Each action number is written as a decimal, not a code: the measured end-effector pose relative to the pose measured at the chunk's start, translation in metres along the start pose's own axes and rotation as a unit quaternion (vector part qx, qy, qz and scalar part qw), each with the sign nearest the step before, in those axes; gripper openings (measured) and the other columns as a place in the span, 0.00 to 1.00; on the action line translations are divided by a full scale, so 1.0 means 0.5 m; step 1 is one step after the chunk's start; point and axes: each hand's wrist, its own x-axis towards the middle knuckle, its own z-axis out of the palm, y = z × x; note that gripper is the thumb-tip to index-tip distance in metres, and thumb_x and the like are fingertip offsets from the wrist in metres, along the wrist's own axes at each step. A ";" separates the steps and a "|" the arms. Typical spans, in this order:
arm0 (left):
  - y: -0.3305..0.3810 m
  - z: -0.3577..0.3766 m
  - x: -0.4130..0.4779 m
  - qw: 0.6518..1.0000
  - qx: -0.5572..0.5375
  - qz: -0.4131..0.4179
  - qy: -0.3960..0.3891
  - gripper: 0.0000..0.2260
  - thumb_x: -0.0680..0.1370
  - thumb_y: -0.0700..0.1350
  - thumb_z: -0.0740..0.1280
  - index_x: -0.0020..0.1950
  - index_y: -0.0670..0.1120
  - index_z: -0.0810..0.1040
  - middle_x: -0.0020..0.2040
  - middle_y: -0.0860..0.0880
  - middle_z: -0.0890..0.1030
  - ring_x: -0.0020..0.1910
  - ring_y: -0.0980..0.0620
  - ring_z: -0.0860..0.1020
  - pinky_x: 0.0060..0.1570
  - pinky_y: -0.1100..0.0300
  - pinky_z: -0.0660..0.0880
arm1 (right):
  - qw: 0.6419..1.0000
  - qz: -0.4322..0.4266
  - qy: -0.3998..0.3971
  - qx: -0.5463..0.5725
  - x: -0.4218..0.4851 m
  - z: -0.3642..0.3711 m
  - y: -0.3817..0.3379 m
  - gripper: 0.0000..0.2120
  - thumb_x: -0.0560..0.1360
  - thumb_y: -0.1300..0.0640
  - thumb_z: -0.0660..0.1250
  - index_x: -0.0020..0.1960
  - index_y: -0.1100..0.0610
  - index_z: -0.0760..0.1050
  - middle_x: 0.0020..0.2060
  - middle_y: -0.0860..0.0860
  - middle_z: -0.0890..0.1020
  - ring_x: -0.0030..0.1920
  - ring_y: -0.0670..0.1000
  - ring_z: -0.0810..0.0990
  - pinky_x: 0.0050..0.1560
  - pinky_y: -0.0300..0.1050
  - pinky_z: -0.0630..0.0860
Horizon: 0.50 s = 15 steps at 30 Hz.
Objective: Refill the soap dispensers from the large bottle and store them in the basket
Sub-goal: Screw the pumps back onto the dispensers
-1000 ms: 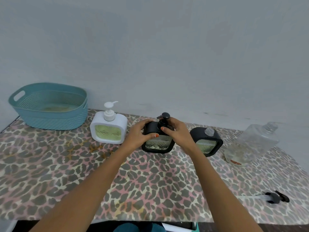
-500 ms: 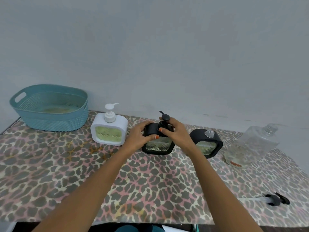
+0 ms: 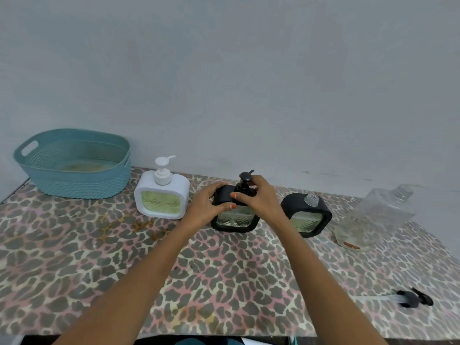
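Note:
A black soap dispenser (image 3: pixel 235 220) with greenish soap stands mid-table. My left hand (image 3: pixel 206 206) grips its left shoulder. My right hand (image 3: pixel 258 199) pinches the black pump head (image 3: pixel 245 179) screwed into its neck. To its right stands a second black dispenser (image 3: pixel 307 215) with an open neck and no pump. A white dispenser (image 3: pixel 161 195) with its pump on stands to the left. The large clear bottle (image 3: pixel 375 215) lies tilted at the far right, uncapped. The teal basket (image 3: pixel 74 163) sits at the back left.
A loose black pump with its tube (image 3: pixel 408 298) lies near the table's front right. The table wears a leopard-print cover (image 3: pixel 99 265). A plain wall rises right behind the row of dispensers.
The pump nozzle on the middle black dispenser has turned from pointing left to pointing back right under my right hand's fingers. Both hands stay on the dispenser.

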 end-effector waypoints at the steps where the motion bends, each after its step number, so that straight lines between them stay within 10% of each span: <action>1: 0.001 0.000 0.001 1.000 0.001 -0.001 0.000 0.23 0.68 0.42 0.74 0.61 0.47 0.73 0.58 0.49 0.76 0.60 0.52 0.72 0.63 0.56 0.69 | 0.999 -0.007 -0.040 0.010 0.001 -0.011 0.002 0.21 0.72 0.59 0.70 0.63 0.60 0.71 0.57 0.52 0.75 0.57 0.49 0.73 0.55 0.36 0.69; 5: 0.001 0.000 0.000 1.000 0.002 0.005 -0.001 0.21 0.68 0.42 0.74 0.59 0.50 0.73 0.54 0.53 0.76 0.58 0.53 0.73 0.58 0.61 0.69 | 0.995 -0.016 -0.092 0.042 0.003 -0.028 0.006 0.17 0.73 0.64 0.68 0.62 0.61 0.74 0.54 0.52 0.79 0.53 0.46 0.77 0.45 0.21 0.69; 10: 0.002 0.002 -0.002 1.000 0.006 0.010 0.013 0.19 0.68 0.43 0.74 0.54 0.55 0.72 0.49 0.59 0.75 0.53 0.58 0.72 0.48 0.73 0.66 | 0.998 -0.017 -0.001 0.055 -0.003 0.000 0.006 0.13 0.72 0.64 0.70 0.55 0.65 0.75 0.55 0.59 0.79 0.55 0.56 0.79 0.56 0.48 0.76; 15: 0.002 0.003 -0.002 1.000 0.012 0.011 0.016 0.18 0.68 0.43 0.74 0.50 0.59 0.72 0.48 0.63 0.74 0.52 0.61 0.72 0.51 0.71 0.66 | 0.995 -0.022 0.097 0.018 -0.013 0.037 0.004 0.12 0.71 0.63 0.70 0.53 0.66 0.77 0.50 0.61 0.80 0.49 0.55 0.79 0.47 0.37 0.71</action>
